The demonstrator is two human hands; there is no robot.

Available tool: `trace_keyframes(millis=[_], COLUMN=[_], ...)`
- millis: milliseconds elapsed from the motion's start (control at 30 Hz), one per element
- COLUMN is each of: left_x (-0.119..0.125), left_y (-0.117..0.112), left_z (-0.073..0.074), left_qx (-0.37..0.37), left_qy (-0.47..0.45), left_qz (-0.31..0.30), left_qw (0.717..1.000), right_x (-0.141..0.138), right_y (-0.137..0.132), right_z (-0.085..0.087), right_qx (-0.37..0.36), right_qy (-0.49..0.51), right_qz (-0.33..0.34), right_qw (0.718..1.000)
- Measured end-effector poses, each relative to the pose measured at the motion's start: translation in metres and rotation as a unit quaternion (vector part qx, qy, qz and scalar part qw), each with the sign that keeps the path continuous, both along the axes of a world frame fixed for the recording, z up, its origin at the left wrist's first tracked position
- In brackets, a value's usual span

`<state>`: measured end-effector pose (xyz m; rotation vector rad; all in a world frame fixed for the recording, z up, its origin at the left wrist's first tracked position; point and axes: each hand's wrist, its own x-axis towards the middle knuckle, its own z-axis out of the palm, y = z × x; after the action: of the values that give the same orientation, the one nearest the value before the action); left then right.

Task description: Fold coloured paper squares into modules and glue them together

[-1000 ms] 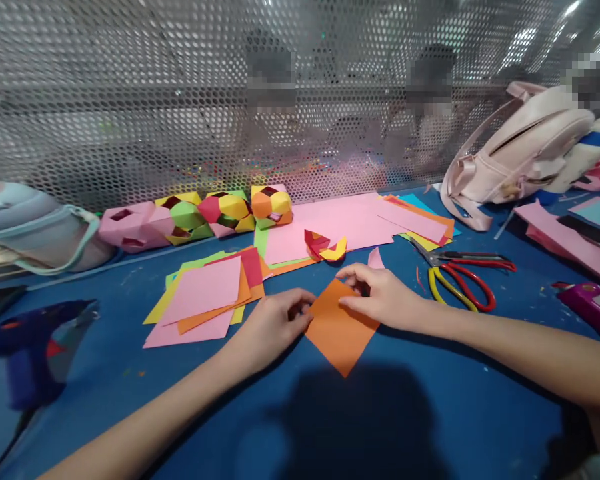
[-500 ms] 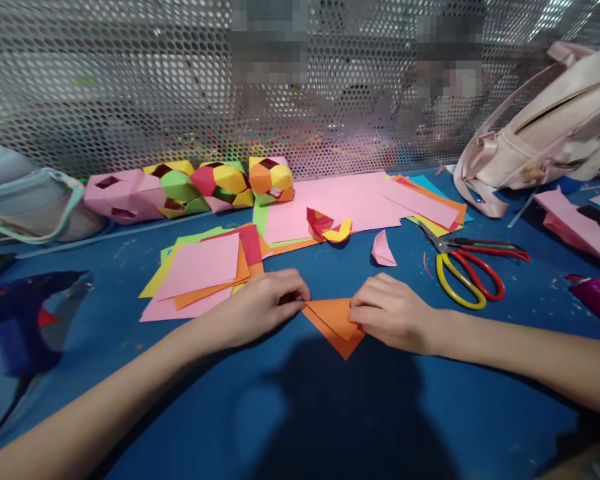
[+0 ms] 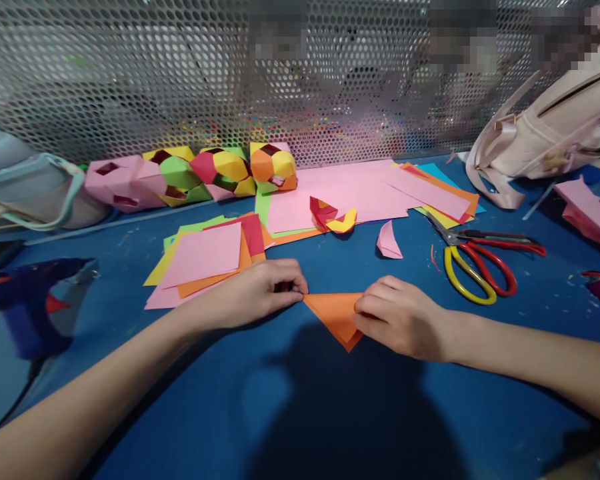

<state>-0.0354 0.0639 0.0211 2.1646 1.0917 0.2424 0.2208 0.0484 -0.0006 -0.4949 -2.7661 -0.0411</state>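
A sheet of orange paper (image 3: pixel 334 313) lies folded into a triangle on the blue table, its point toward me and its two layers slightly offset. My left hand (image 3: pixel 276 287) pinches the left corner between thumb and fingers. At the right corner my right hand (image 3: pixel 397 317) is closed on the paper, its fingertips bent over the edge. Just left of my left hand is a stack of coloured paper squares (image 3: pixel 205 257), pink on top. Beyond my hands sit a folded red and yellow paper piece (image 3: pixel 333 217) and a small folded pink piece (image 3: pixel 389 241).
Scissors (image 3: pixel 473 267) with red and yellow handles lie at right. A blue glue gun (image 3: pixel 35 300) stands at left. Folded paper balls (image 3: pixel 180 175) line the back beside large pink sheets (image 3: pixel 350 187). A pale backpack (image 3: pixel 550 127) and a perforated metal screen (image 3: pixel 180 80) stand behind.
The orange paper's upper layer has come down closer to the lower point, so the layers nearly line up. Both hands still hold its corners. The view has shifted slightly.
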Motion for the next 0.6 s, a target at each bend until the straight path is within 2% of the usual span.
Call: trace_keyframes(millis=[300, 600], left_x=[-0.002, -0.002], left_y=[0.003, 0.003], left_z=[0.000, 0.003], left_qx=[-0.025, -0.019], left_qy=[0.004, 0.012], left_qz=[0.006, -0.001], left_qw=[1.000, 1.000], right_x=[0.001, 0.002], right_y=[-0.003, -0.007], right_z=[0.014, 0.017], right_qx=[0.087, 0.096], right_qy=[-0.079, -0.081], right_qz=[0.058, 0.066], right_qw=[0.991, 0.990])
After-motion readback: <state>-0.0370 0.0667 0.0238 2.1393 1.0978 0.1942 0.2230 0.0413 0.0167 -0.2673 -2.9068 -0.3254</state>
